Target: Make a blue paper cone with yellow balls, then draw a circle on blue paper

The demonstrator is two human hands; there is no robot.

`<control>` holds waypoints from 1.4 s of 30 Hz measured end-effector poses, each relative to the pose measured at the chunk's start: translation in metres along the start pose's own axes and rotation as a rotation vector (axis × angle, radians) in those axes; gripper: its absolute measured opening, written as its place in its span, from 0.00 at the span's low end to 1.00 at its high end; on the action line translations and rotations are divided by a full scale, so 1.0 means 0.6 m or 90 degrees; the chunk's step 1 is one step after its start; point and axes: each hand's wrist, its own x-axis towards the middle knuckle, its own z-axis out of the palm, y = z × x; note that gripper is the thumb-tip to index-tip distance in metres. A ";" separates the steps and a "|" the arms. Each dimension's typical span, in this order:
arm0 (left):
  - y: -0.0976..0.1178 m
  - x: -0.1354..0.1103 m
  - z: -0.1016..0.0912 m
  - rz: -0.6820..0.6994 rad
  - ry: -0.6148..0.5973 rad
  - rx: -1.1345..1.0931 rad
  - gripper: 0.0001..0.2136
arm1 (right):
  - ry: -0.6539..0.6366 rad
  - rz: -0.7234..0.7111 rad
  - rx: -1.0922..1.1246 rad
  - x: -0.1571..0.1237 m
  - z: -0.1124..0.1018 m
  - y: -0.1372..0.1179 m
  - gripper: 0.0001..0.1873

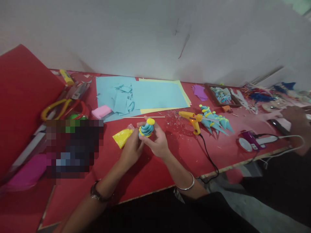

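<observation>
The left hand (132, 145) and the right hand (159, 140) are holding a blue ornament (145, 130) over the bench (155, 173), left of the glue gun (190, 117). The grip of each hand is curling closely round the ornament, the fingers gathering about its sides and the thumbs bending in toward it. Its yellow knob is showing above the fingers, and yellow trim is running round its lower edge.

The glue gun is lying on the bench with a small light glowing orange, its cord (208, 155) trailing to the near edge. Clear bits (171, 122) are scattering just left of it. Blue cones (215, 120) with yellow trim are lying just right of it.

Left of the gun, past the clear bits, a thin stick (150, 117) is lying; farther left, a yellow packet (121, 137) is resting beside the left hand. Beyond the gun and to its left, blue paper (157, 94) is spreading out. Purple paper (200, 93) is lying beyond the gun, and a tray (230, 105) is sitting beyond it to the right. A co-worker's hand (293, 118) is showing far right of the gun.
</observation>
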 end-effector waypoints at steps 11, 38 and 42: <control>-0.007 0.003 0.007 -0.027 0.031 -0.077 0.06 | -0.019 -0.002 0.069 -0.002 0.002 0.003 0.35; 0.015 0.006 -0.046 -0.279 0.236 0.004 0.11 | 0.051 0.117 -0.135 0.002 0.003 0.040 0.16; 0.000 0.004 -0.052 -0.310 0.241 0.021 0.11 | -0.062 0.135 -0.256 0.001 0.007 0.050 0.20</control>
